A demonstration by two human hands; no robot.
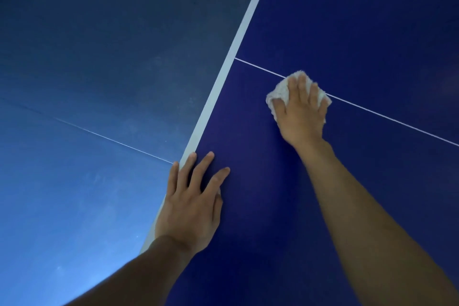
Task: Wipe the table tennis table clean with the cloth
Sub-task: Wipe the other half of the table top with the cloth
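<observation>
The dark blue table tennis table (347, 20) fills the right half of the head view, with a white edge stripe (231, 57) running diagonally and a thin white centre line (387, 117) crossing it. My right hand (301, 112) presses a bunched white cloth (279, 93) flat onto the table, right on the centre line. My left hand (191, 201) lies flat with fingers spread on the table at its white edge, holding nothing.
Left of the white stripe the table ends and a lighter blue floor (87, 107) lies below, marked by a faint thin line (111, 139). Blue table surface stretches far and right of the cloth.
</observation>
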